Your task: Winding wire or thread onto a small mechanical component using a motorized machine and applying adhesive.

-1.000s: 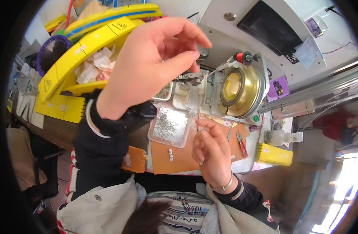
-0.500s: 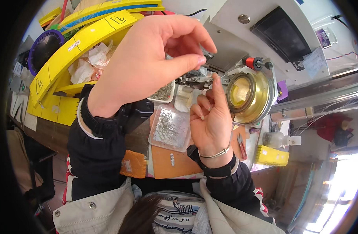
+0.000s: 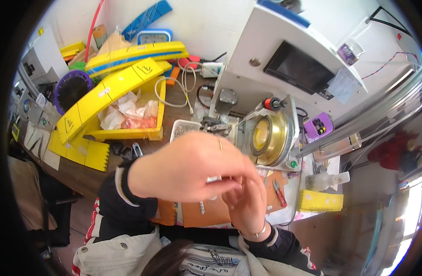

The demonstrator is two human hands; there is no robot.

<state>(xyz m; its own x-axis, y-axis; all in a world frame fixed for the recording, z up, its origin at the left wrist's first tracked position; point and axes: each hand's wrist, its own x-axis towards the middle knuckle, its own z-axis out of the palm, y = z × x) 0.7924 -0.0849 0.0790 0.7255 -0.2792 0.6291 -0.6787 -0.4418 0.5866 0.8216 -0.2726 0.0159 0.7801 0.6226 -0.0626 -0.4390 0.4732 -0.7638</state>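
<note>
My left hand (image 3: 188,170) fills the middle of the view, close to the camera, with a ring on one finger. Its thumb and fingertips pinch a small silvery part (image 3: 214,179). My right hand (image 3: 248,209) sits just below and behind it, fingers curled up against the left fingertips; the left hand hides what they do there. Both hands hover over an orange mat (image 3: 206,215) at the bench's near edge. Behind them stands a machine with a brass-coloured round drum (image 3: 270,138).
A white housing with a dark screen (image 3: 297,68) rises behind the drum. Yellow plastic bins (image 3: 114,99) with crumpled wrapping lie at the left. A clear tray (image 3: 182,127), red-handled snips (image 3: 280,193), a white spray bottle (image 3: 324,180), a yellow block (image 3: 321,201) and a purple box (image 3: 318,127) surround the work spot.
My left hand has dropped from in front of the machine toward my body. My right hand has risen to meet it, and the two now touch at the fingertips, hiding the tray of small parts.
</note>
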